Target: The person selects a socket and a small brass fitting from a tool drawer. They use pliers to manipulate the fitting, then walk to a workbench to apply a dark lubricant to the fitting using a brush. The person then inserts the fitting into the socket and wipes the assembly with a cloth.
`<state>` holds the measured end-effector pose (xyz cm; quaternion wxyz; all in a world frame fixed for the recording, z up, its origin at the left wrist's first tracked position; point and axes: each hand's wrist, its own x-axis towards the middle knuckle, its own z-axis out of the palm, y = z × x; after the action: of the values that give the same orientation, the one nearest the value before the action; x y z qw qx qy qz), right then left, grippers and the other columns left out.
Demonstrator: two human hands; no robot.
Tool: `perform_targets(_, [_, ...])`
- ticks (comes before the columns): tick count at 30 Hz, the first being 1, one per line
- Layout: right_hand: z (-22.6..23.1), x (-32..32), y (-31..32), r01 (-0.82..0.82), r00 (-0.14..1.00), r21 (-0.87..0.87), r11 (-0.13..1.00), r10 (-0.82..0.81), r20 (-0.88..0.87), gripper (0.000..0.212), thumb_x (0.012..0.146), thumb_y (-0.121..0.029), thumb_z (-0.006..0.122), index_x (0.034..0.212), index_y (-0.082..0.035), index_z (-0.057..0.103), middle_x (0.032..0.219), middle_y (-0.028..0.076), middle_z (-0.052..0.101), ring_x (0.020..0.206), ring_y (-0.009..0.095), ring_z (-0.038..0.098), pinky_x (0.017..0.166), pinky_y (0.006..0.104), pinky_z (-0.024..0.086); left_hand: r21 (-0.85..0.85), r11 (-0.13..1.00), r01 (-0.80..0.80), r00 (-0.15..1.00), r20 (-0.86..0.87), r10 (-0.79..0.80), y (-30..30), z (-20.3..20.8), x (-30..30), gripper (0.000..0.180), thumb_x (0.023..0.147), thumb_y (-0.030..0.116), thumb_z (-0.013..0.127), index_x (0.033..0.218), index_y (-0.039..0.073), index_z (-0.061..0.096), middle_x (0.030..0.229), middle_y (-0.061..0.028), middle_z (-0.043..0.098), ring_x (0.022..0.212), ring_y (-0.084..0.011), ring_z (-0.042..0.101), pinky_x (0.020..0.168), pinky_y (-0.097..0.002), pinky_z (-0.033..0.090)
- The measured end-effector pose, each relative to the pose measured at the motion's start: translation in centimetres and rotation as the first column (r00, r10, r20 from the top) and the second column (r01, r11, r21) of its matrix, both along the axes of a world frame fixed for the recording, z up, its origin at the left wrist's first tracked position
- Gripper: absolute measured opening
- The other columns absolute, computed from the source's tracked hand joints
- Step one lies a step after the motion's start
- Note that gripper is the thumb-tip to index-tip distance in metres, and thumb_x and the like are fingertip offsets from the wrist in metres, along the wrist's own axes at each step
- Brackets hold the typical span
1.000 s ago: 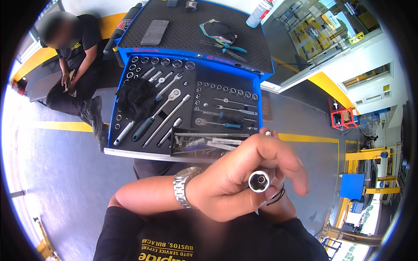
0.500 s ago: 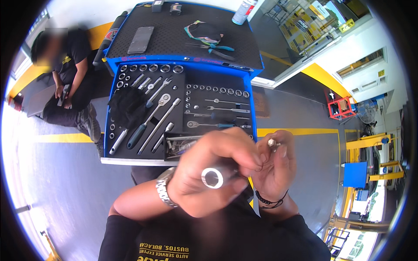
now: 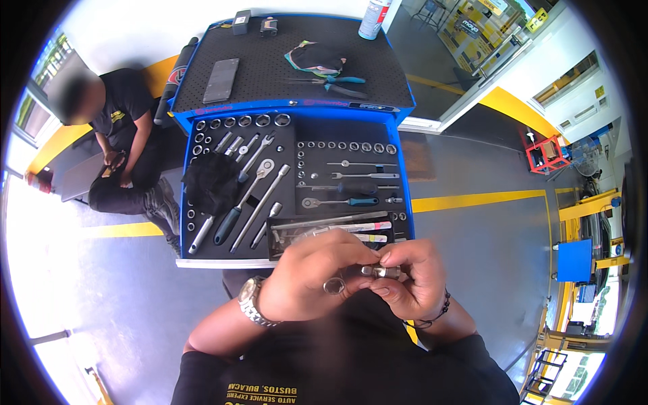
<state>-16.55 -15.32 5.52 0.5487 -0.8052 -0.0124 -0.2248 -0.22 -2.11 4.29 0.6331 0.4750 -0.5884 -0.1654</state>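
Observation:
My left hand [image 3: 314,270], with a metal watch on its wrist, is closed around a chrome socket [image 3: 333,286] whose round open end shows below the fingers. Between thumb and fingers, my right hand [image 3: 415,277] pinches a short chrome socket-tool piece [image 3: 383,272] with a narrow end toward the left; its exact kind is unclear. The two hands meet at the fingertips in front of my chest. Just beyond them is the pulled-out drawer [image 3: 223,264] of a blue tool cabinet. In it lie sockets, a long ratchet [image 3: 251,196] and a shorter ratchet [image 3: 341,202].
A black cloth-like bundle [image 3: 210,181] covers part of the drawer's left side. An open tray [image 3: 275,233] of loose parts sits at its front. On the cabinet top are a phone [image 3: 221,79], pliers [image 3: 331,84] and a spray can [image 3: 373,20]. Someone [image 3: 125,128] sits at the left.
My hands have come together and moved lower, away from the camera. The right hand's chrome piece has turned sideways toward the left fingertips. More of the drawer's tray shows now.

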Motion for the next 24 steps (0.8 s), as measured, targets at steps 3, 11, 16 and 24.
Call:
perform_targets(3, [-1.8,-0.4,0.7,0.045,0.995,0.169,0.985,-0.03,-0.091,0.036,0.094,-0.017,0.068,0.118,0.001,0.048,0.095,0.012,0.065,0.08,0.017,0.066,0.073,0.0288,0.052,0.077,0.997,-0.029,0.999,0.037,0.026,0.9,-1.2,-0.4,0.032,0.08,-0.001,0.076,0.108,0.002,0.061,0.097,-0.0135,0.069,0.083,-0.0264,0.068,0.072,-0.0343,0.055])
perform_targets(11, [-8.3,-1.8,-2.4,0.173,0.594,-0.114,0.978,-0.196,-0.78,0.034,0.095,-0.037,0.062,0.095,-0.002,0.06,0.074,0.015,0.067,0.073,0.03,0.068,0.066,0.0373,0.051,0.198,0.965,-0.17,0.976,-0.099,0.192,2.9,-3.4,1.2,0.026,0.083,-0.002,0.073,0.106,0.001,0.063,0.094,-0.0118,0.069,0.082,-0.0225,0.067,0.073,-0.0311,0.053])
perform_targets(16, [-11.4,-4.5,-3.0,0.127,0.554,-0.33,0.935,-0.343,-0.758,0.032,0.089,-0.032,0.069,0.098,-0.004,0.059,0.078,0.018,0.069,0.075,0.039,0.068,0.065,0.0444,0.051,0.227,0.951,-0.211,0.944,-0.204,0.258,3.8,-3.8,1.4,0.02,0.087,0.002,0.072,0.104,0.0,0.062,0.096,-0.0107,0.067,0.089,-0.0186,0.063,0.081,-0.0304,0.05])
perform_targets(24, [-13.4,-5.0,-1.4,0.292,0.579,-0.443,0.848,-0.525,-0.624,0.034,0.088,-0.025,0.07,0.11,-0.006,0.053,0.079,0.018,0.069,0.077,0.04,0.067,0.067,0.049,0.052,0.214,0.953,-0.217,0.946,-0.196,0.259,4.5,-3.9,-0.3,0.02,0.087,0.003,0.072,0.105,-0.001,0.064,0.099,-0.0106,0.066,0.087,-0.0164,0.061,0.079,-0.029,0.048])
